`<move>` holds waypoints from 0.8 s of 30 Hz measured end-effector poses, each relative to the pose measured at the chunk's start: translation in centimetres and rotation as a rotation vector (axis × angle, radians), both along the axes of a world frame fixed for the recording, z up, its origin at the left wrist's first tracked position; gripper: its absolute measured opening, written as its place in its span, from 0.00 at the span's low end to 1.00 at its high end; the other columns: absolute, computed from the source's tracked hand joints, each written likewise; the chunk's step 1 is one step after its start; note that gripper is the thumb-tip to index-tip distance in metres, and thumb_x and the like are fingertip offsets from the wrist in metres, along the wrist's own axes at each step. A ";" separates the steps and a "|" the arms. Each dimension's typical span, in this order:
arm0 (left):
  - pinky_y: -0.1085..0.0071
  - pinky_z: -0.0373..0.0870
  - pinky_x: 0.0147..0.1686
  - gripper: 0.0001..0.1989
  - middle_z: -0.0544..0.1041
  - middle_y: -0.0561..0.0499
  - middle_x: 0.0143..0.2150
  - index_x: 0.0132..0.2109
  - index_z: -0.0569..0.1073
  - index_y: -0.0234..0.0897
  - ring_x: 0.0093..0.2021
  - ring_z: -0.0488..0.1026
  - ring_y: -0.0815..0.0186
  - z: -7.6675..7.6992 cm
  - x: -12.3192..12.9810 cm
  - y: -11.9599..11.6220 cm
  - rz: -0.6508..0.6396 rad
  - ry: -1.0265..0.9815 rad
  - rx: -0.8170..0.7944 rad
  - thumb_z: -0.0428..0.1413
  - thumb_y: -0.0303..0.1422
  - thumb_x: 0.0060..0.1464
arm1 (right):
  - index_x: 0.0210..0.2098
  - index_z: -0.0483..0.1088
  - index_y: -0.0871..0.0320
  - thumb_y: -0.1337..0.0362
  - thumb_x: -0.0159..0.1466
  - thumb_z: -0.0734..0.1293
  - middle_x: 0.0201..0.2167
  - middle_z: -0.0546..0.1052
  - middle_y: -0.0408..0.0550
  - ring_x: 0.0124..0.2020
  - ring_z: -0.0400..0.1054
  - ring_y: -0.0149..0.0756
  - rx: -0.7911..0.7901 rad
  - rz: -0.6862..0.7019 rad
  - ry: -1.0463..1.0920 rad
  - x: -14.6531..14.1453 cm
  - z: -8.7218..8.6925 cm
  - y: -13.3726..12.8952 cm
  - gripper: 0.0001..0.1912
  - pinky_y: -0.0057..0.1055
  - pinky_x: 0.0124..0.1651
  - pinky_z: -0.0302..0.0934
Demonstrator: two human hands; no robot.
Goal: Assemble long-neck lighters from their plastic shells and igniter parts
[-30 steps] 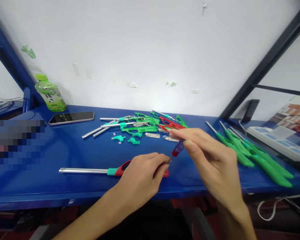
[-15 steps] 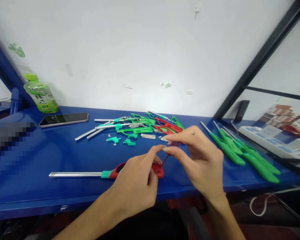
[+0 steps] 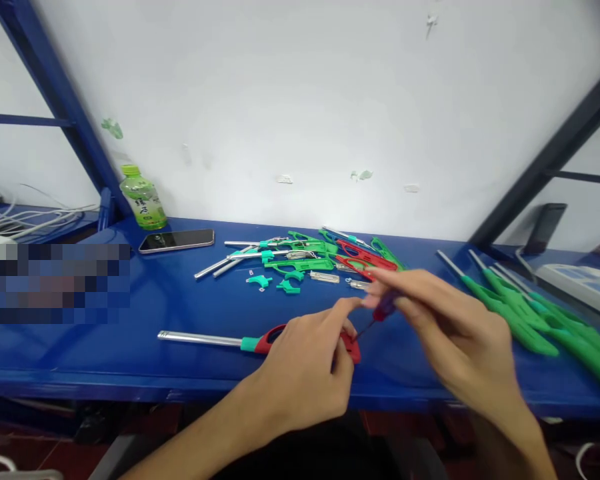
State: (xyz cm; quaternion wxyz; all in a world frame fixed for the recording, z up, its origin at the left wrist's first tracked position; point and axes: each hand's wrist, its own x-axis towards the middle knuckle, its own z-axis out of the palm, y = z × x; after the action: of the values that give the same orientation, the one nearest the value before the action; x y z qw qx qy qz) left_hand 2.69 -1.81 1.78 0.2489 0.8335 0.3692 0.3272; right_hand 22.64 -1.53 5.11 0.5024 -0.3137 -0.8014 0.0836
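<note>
A red long-nosed lighter (image 3: 263,344) lies on the blue table, its metal tube pointing left and a teal collar at the tube's base. My left hand (image 3: 313,363) is closed over its body and presses it to the tabletop, hiding the middle. In my right hand (image 3: 455,333) a small screwdriver (image 3: 386,305) with a red and purple handle is pinched between thumb and fingers. Its thin shaft slants down to the handle end of the lighter; whether the tip sits in a screw is too small to tell.
Behind my hands lie green lighter shells (image 3: 300,265), red shells (image 3: 363,252), metal tubes (image 3: 207,267) and teal collar pieces (image 3: 289,287). Several green lighters (image 3: 510,310) rest at the right. A phone (image 3: 177,241) and a bottle (image 3: 144,200) stand back left, near the wall.
The view has swung left, so everything sits further right in it. My right hand has drawn back a little and tilted, showing more of the screwdriver handle. My left hand still holds the lighter down.
</note>
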 end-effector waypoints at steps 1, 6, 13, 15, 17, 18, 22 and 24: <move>0.59 0.73 0.49 0.26 0.82 0.51 0.49 0.64 0.66 0.45 0.48 0.80 0.56 0.0 0.0 0.0 0.002 0.006 0.004 0.50 0.23 0.61 | 0.62 0.76 0.42 0.72 0.75 0.65 0.42 0.80 0.46 0.42 0.76 0.39 0.013 -0.005 0.000 0.1 0.0 0.1 0.23 0.37 0.44 0.71; 0.58 0.73 0.50 0.26 0.82 0.52 0.48 0.65 0.64 0.47 0.47 0.80 0.57 -0.1 0.0 -0.2 0.012 0.008 0.011 0.49 0.23 0.63 | 0.61 0.78 0.44 0.66 0.73 0.69 0.37 0.78 0.46 0.38 0.74 0.40 0.105 -0.110 -0.034 0.4 0.0 0.0 0.20 0.37 0.40 0.71; 0.58 0.74 0.50 0.24 0.82 0.51 0.48 0.63 0.67 0.45 0.47 0.80 0.56 -0.4 0.0 0.2 0.004 0.012 0.022 0.49 0.23 0.62 | 0.59 0.79 0.44 0.71 0.71 0.71 0.39 0.83 0.42 0.39 0.78 0.36 0.068 -0.093 0.018 -0.3 0.1 -0.6 0.21 0.34 0.44 0.73; 0.59 0.74 0.51 0.29 0.82 0.52 0.50 0.67 0.63 0.48 0.49 0.80 0.57 -0.6 -0.1 0.3 0.000 -0.001 0.026 0.49 0.22 0.61 | 0.56 0.81 0.45 0.70 0.70 0.73 0.37 0.81 0.43 0.37 0.77 0.36 0.091 -0.158 0.053 -0.5 0.2 -0.6 0.19 0.34 0.43 0.73; 0.59 0.74 0.51 0.30 0.82 0.52 0.50 0.68 0.63 0.49 0.49 0.80 0.58 -0.9 -0.1 0.3 0.007 -0.003 0.040 0.49 0.22 0.61 | 0.58 0.80 0.45 0.69 0.72 0.70 0.43 0.83 0.45 0.42 0.78 0.39 0.052 -0.131 0.059 -0.5 0.3 -0.6 0.19 0.36 0.47 0.73; 0.59 0.74 0.52 0.30 0.82 0.52 0.50 0.68 0.63 0.50 0.49 0.80 0.58 -1.0 -0.2 0.3 0.012 0.000 0.048 0.50 0.22 0.62 | 0.60 0.79 0.44 0.70 0.73 0.68 0.46 0.83 0.45 0.45 0.79 0.39 0.015 -0.096 0.061 -0.5 0.3 -0.6 0.20 0.37 0.48 0.73; 0.59 0.74 0.51 0.30 0.82 0.52 0.49 0.68 0.63 0.50 0.49 0.81 0.58 -1.1 -0.2 0.3 0.007 0.006 0.060 0.49 0.22 0.62 | 0.52 0.82 0.45 0.69 0.71 0.71 0.39 0.83 0.44 0.39 0.77 0.38 -0.026 -0.109 0.132 -0.7 0.2 -0.6 0.15 0.36 0.42 0.73; 0.60 0.74 0.50 0.30 0.82 0.53 0.49 0.67 0.64 0.49 0.48 0.81 0.59 -1.0 -0.1 0.4 -0.001 0.002 0.047 0.49 0.21 0.61 | 0.45 0.84 0.47 0.67 0.68 0.75 0.34 0.79 0.43 0.35 0.74 0.38 0.045 -0.231 0.142 -1.0 0.3 -0.6 0.09 0.36 0.39 0.71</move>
State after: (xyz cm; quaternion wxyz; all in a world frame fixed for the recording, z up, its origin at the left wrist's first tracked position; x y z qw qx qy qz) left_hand 2.55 -1.40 0.76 0.2292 0.8397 0.3611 0.3348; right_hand 21.67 -2.15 5.37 0.5711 -0.3855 -0.7242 0.0291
